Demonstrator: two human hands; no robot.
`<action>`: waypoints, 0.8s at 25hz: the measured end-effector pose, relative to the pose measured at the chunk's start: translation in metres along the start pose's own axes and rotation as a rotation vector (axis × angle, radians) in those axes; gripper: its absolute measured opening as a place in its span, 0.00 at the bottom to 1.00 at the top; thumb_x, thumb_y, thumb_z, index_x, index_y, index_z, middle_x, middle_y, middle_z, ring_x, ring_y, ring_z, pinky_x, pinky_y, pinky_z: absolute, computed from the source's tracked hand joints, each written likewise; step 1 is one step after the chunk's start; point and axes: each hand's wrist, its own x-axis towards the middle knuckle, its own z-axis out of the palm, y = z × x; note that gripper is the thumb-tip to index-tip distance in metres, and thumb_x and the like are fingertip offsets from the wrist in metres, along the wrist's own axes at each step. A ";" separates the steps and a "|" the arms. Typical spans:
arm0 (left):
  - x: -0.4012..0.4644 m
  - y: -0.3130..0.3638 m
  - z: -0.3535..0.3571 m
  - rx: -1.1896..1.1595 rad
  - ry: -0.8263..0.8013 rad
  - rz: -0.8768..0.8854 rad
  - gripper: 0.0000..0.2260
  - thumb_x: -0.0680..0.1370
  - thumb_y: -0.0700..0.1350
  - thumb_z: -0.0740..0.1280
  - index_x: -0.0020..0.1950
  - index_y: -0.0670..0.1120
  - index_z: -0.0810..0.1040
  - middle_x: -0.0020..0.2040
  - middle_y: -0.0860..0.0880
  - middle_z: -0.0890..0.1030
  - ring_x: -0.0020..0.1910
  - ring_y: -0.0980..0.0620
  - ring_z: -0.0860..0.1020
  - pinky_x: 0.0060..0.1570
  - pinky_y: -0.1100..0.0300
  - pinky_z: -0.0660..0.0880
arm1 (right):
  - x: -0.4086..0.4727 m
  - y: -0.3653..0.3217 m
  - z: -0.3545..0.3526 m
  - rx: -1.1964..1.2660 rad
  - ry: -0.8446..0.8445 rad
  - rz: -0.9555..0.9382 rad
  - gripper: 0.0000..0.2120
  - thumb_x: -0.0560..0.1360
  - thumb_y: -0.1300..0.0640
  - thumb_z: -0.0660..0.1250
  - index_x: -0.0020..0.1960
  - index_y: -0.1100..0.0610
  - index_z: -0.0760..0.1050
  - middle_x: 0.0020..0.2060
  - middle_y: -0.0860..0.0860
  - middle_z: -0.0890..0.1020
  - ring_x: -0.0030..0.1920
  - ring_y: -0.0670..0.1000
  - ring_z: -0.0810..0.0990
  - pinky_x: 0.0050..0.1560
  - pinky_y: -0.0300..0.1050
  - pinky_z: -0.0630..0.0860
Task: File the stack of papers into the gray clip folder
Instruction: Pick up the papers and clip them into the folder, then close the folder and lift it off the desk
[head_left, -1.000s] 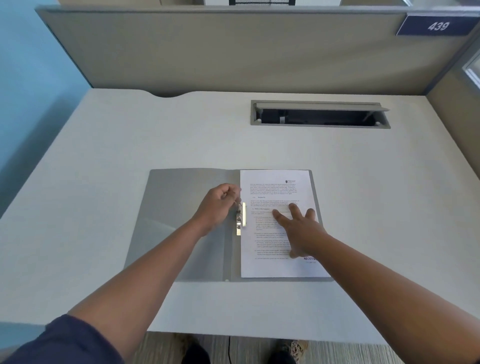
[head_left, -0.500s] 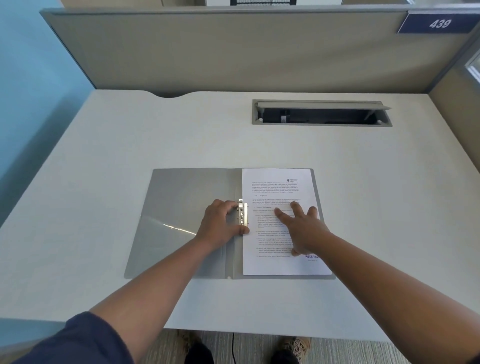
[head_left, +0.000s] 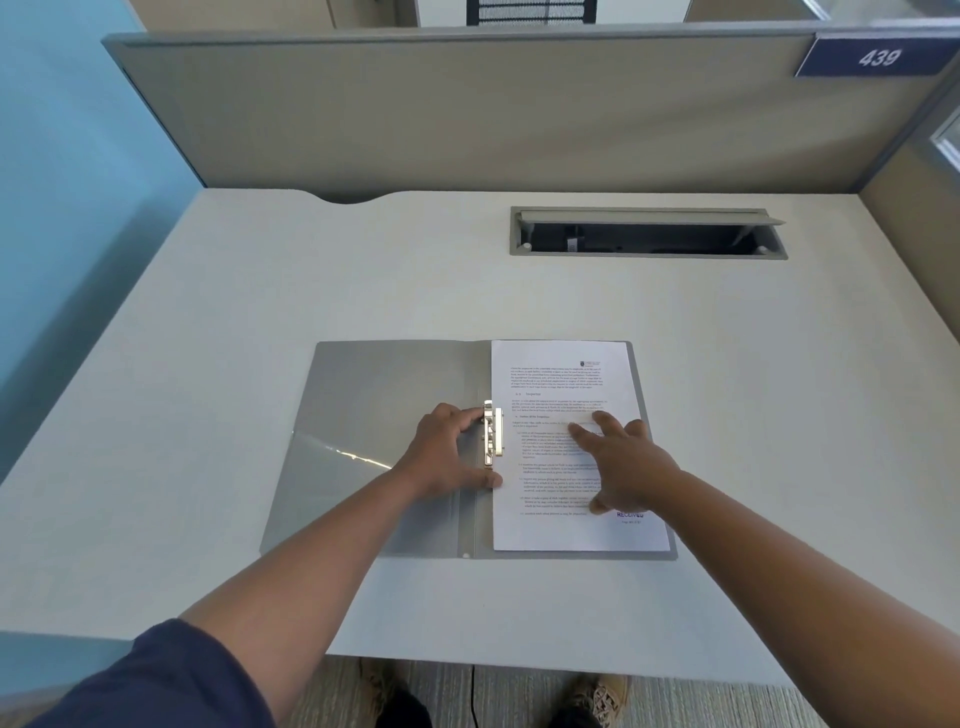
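Note:
The gray clip folder (head_left: 374, 410) lies open and flat on the white desk (head_left: 260, 291). A stack of printed papers (head_left: 556, 374) rests on its right half. A metal clip (head_left: 492, 432) sits along the spine at the papers' left edge. My left hand (head_left: 447, 454) lies on the spine with fingertips on the clip's upper end and the thumb below the clip at the papers' edge. My right hand (head_left: 621, 462) rests flat on the papers with fingers spread, holding nothing.
A cable slot (head_left: 647, 234) with a raised lid is set into the desk at the back right. A beige partition (head_left: 467, 114) closes the back; a sign reading 439 (head_left: 878, 56) hangs at its right. A blue wall (head_left: 67, 156) stands on the left.
My left hand dropped from pinching the raised clip lever to lying flat at the spine. The clip now lies low against the papers' edge. My right hand stayed on the papers.

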 end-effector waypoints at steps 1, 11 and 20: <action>-0.001 0.001 0.000 0.008 -0.010 -0.001 0.48 0.60 0.58 0.84 0.77 0.58 0.69 0.60 0.51 0.70 0.61 0.51 0.71 0.63 0.54 0.72 | -0.002 0.005 0.000 0.085 0.008 0.004 0.55 0.68 0.45 0.80 0.83 0.44 0.47 0.82 0.51 0.49 0.77 0.63 0.54 0.69 0.62 0.71; -0.021 -0.013 -0.013 -0.019 0.615 -0.164 0.22 0.76 0.50 0.73 0.69 0.47 0.78 0.67 0.46 0.76 0.67 0.42 0.73 0.67 0.47 0.71 | -0.024 0.043 0.018 0.593 0.314 0.404 0.19 0.69 0.46 0.75 0.45 0.56 0.70 0.48 0.56 0.78 0.46 0.59 0.79 0.42 0.51 0.76; -0.027 -0.075 -0.073 0.073 0.482 -0.800 0.26 0.69 0.57 0.68 0.64 0.50 0.70 0.64 0.43 0.68 0.62 0.37 0.68 0.55 0.46 0.67 | -0.022 0.043 0.023 0.653 0.365 0.488 0.19 0.66 0.51 0.75 0.35 0.56 0.65 0.31 0.52 0.75 0.30 0.54 0.72 0.29 0.44 0.63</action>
